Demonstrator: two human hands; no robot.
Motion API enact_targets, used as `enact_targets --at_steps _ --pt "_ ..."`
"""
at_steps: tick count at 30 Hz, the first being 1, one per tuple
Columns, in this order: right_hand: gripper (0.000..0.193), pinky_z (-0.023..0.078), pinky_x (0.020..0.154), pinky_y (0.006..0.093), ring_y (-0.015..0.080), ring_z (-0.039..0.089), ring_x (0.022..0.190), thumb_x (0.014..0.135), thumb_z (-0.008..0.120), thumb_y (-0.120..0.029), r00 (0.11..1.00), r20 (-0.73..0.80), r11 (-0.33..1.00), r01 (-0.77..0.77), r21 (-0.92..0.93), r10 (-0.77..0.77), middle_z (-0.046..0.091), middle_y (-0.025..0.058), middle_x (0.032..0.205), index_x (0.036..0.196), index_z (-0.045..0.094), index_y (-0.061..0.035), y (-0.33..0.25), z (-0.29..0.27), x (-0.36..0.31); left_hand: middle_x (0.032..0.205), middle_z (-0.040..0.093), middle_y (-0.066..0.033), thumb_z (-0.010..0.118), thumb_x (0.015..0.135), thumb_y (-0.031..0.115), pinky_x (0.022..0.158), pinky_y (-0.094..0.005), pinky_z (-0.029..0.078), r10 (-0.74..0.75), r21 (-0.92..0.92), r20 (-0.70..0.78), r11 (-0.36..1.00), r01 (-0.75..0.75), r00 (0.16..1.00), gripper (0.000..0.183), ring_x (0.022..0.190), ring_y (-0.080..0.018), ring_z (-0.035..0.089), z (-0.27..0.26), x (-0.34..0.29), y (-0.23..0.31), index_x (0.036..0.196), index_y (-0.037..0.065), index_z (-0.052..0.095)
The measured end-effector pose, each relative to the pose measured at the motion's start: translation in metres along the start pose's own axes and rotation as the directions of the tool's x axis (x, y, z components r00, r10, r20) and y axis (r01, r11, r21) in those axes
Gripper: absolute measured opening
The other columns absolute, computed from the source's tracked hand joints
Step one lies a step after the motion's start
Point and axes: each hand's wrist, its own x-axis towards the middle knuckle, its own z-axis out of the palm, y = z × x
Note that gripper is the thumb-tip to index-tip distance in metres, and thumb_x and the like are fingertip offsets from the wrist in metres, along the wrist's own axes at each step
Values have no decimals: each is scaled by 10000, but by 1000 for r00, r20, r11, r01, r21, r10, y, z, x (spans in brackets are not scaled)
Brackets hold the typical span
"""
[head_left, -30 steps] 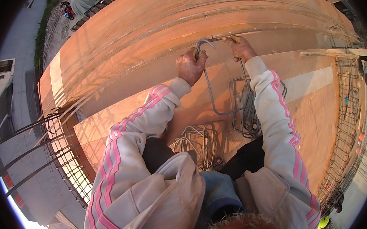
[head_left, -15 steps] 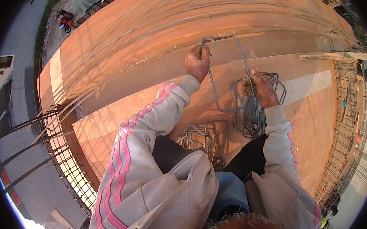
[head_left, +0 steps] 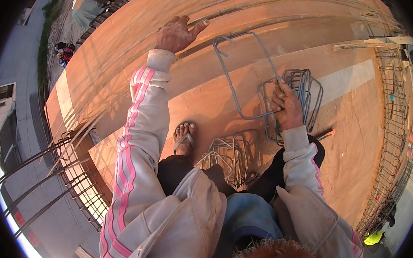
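My right hand [head_left: 288,106] is closed round one side of a rectangular steel stirrup [head_left: 229,78], a bent rebar loop with hooked ends at its upper left corner. The loop is tilted up over the plywood, its hooked corner near the long ribbed bars [head_left: 238,29]. My left hand [head_left: 176,34] is stretched out at the far left of these bars, thumb apart from the fingers, with nothing seen in it. Whether it touches a bar I cannot tell. Behind my right hand lies a stack of stirrups [head_left: 306,78], partly hidden by it.
Another heap of stirrups [head_left: 224,154] lies between my legs, beside my sandalled foot [head_left: 184,139]. Tied rebar cages run along the left edge [head_left: 80,184] and right edge [head_left: 383,151] of the plywood deck [head_left: 343,120]. A timber strip [head_left: 357,46] lies at the right.
My left hand has let go of the stirrup's hooked corner and moved left and away from me. My right hand keeps the stirrup, now gripping with curled fingers. My left foot has come into view.
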Motion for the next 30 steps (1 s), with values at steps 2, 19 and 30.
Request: enact_targets --at_steps 2,19,30 --pt "173 236 412 216 45 274 469 1025 591 -254 999 -35 1000 -2 9 3 369 -73 626 1082 617 -93 0 3 3 998 695 -244 501 811 849 812 -489 529 14 77 220 997 -31 975 961 976 -400 676 8 7 -3 1119 -50 640" --pt "206 267 427 239 58 317 498 990 618 -232 991 -18 991 135 -10 -135 381 -55 630 1063 610 -39 22 39 51 824 729 -159 525 911 592 708 -490 551 5 117 209 993 -30 978 545 822 -368 710 31 8 -8 997 82 697" --pt "330 238 412 244 69 292 481 1015 508 -327 984 52 985 170 -32 -169 353 -43 599 1035 607 -12 14 50 124 839 731 -155 468 969 511 681 -480 558 -103 179 225 982 63 969 487 806 -339 711 16 24 -2 964 88 711"
